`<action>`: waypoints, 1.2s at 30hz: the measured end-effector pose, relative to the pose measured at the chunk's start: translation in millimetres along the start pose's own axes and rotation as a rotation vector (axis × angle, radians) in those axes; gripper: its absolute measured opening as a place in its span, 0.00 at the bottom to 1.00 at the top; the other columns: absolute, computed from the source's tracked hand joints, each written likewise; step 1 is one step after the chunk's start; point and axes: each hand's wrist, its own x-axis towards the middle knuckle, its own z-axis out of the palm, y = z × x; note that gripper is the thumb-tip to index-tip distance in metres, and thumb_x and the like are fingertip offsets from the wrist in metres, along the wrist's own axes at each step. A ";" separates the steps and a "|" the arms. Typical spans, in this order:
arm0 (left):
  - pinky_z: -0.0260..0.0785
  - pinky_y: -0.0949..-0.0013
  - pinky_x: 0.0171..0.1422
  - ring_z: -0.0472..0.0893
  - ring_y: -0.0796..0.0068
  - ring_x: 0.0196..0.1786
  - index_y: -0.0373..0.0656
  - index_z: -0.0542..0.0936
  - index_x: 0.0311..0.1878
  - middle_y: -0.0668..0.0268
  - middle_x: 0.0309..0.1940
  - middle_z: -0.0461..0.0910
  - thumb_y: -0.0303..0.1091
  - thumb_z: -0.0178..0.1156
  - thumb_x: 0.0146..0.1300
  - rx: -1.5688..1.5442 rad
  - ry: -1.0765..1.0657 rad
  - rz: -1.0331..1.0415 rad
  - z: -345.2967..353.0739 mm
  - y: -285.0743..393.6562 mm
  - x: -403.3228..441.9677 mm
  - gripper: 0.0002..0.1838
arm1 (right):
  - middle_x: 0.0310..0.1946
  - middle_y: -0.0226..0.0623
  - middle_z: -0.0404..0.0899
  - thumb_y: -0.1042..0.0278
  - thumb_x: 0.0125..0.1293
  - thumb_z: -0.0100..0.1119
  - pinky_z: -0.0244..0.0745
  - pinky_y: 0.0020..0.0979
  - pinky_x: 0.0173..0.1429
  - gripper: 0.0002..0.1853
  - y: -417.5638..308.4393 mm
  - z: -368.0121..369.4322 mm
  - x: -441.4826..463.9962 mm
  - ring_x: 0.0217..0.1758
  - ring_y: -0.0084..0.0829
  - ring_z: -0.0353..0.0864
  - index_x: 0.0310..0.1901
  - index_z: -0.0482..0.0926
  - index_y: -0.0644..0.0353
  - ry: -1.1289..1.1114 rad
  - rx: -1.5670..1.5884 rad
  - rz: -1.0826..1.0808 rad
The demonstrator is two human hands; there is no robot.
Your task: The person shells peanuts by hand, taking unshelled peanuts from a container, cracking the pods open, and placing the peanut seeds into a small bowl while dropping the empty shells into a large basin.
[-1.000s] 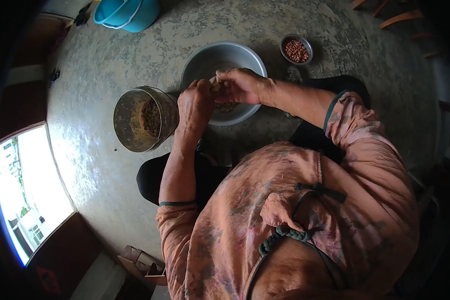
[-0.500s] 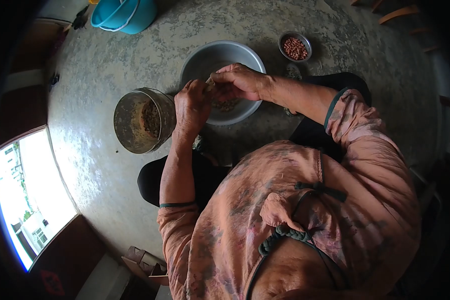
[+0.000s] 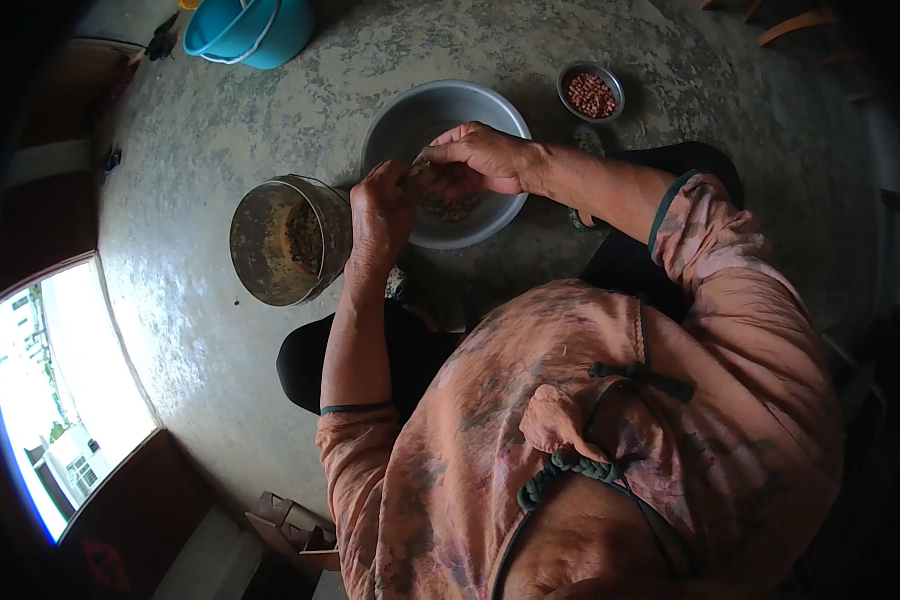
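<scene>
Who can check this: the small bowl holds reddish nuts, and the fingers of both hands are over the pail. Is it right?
Not the pail: the head view shows the left hand and right hand with fingers over the basin. The small bowl does hold reddish nuts.

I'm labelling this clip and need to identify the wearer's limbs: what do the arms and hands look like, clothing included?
Both the left hand and right hand are gloveless, with no watch visible on either wrist. The loose, salmon-pink sleeves have a blurry darker floral pattern and end near the elbows in narrow dark green trim.
</scene>
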 end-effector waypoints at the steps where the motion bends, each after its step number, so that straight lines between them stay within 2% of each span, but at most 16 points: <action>1: 0.68 0.65 0.34 0.78 0.62 0.28 0.36 0.78 0.32 0.56 0.25 0.77 0.34 0.65 0.54 0.013 -0.021 0.004 -0.4 0.8 0.0 0.11 | 0.30 0.34 0.79 0.62 0.65 0.56 0.78 0.27 0.36 0.11 1.5 -0.6 0.8 0.30 0.24 0.80 0.37 0.78 0.63 0.006 0.005 -0.002; 6: 0.68 0.65 0.34 0.78 0.61 0.28 0.36 0.77 0.32 0.55 0.24 0.76 0.34 0.64 0.55 0.052 -0.045 0.120 0.2 -2.8 -0.8 0.11 | 0.30 0.33 0.79 0.63 0.65 0.55 0.79 0.25 0.35 0.10 3.2 -1.0 0.0 0.29 0.23 0.80 0.38 0.77 0.62 -0.010 -0.007 -0.008; 9: 0.68 0.64 0.33 0.78 0.60 0.28 0.36 0.76 0.30 0.55 0.24 0.76 0.33 0.63 0.55 0.016 -0.023 0.112 -1.6 3.1 -1.8 0.10 | 0.30 0.33 0.79 0.63 0.65 0.55 0.79 0.24 0.34 0.10 2.6 2.6 -0.7 0.29 0.23 0.81 0.38 0.77 0.62 -0.011 0.007 -0.008; 12: 0.68 0.58 0.32 0.77 0.52 0.30 0.37 0.74 0.28 0.56 0.24 0.74 0.30 0.63 0.52 0.043 -0.007 0.162 -3.2 5.5 -2.5 0.08 | 0.31 0.31 0.80 0.61 0.66 0.54 0.78 0.24 0.35 0.11 2.6 2.2 -0.1 0.31 0.22 0.81 0.39 0.76 0.60 -0.032 -0.016 0.003; 18: 0.69 0.57 0.31 0.77 0.54 0.30 0.41 0.73 0.28 0.59 0.22 0.74 0.26 0.60 0.47 0.202 -0.042 0.310 0.4 1.5 -5.3 0.06 | 0.30 0.32 0.80 0.61 0.67 0.51 0.79 0.26 0.37 0.10 7.6 4.1 -3.0 0.31 0.24 0.81 0.38 0.76 0.59 -0.050 -0.009 0.088; 21: 0.69 0.58 0.31 0.78 0.55 0.30 0.42 0.74 0.28 0.59 0.22 0.74 0.26 0.60 0.45 0.264 -0.107 0.301 3.3 0.8 -7.5 0.06 | 0.30 0.32 0.79 0.61 0.68 0.50 0.79 0.27 0.37 0.11 14.3 -1.0 -1.2 0.31 0.26 0.81 0.38 0.75 0.59 -0.048 -0.011 0.122; 24: 0.69 0.58 0.31 0.78 0.55 0.29 0.41 0.75 0.30 0.59 0.24 0.75 0.31 0.61 0.53 0.243 -0.153 0.297 6.4 3.1 -9.1 0.06 | 0.30 0.32 0.79 0.62 0.67 0.50 0.79 0.28 0.36 0.10 21.5 -7.3 1.8 0.32 0.25 0.81 0.38 0.76 0.60 -0.066 -0.026 0.165; 28: 0.70 0.59 0.32 0.78 0.55 0.30 0.43 0.76 0.31 0.59 0.25 0.76 0.31 0.61 0.52 0.244 -0.209 0.306 13.8 8.5 -13.2 0.05 | 0.32 0.31 0.79 0.65 0.66 0.49 0.79 0.29 0.36 0.09 29.3 -13.1 3.9 0.34 0.24 0.80 0.37 0.76 0.60 -0.050 -0.185 0.244; 31: 0.71 0.59 0.33 0.79 0.55 0.32 0.43 0.76 0.31 0.59 0.26 0.77 0.30 0.60 0.52 0.222 -0.232 0.281 21.6 7.1 -16.8 0.04 | 0.32 0.31 0.79 0.68 0.65 0.47 0.79 0.28 0.36 0.09 27.2 -6.6 -3.5 0.34 0.24 0.80 0.34 0.77 0.60 -0.033 -0.254 0.227; 33: 0.70 0.60 0.33 0.79 0.55 0.33 0.43 0.76 0.31 0.59 0.27 0.78 0.30 0.60 0.53 0.215 -0.236 0.258 22.3 10.3 -17.0 0.04 | 0.33 0.33 0.79 0.64 0.66 0.48 0.79 0.28 0.36 0.10 29.8 -9.2 -1.5 0.34 0.25 0.81 0.37 0.76 0.60 -0.031 -0.241 0.207; 36: 0.71 0.64 0.32 0.80 0.61 0.28 0.42 0.77 0.29 0.59 0.25 0.78 0.33 0.62 0.53 0.173 -0.046 0.223 26.2 -4.7 -17.3 0.06 | 0.33 0.34 0.79 0.58 0.67 0.49 0.79 0.29 0.37 0.13 24.5 -9.8 -2.1 0.34 0.27 0.81 0.41 0.74 0.60 -0.028 -0.183 0.162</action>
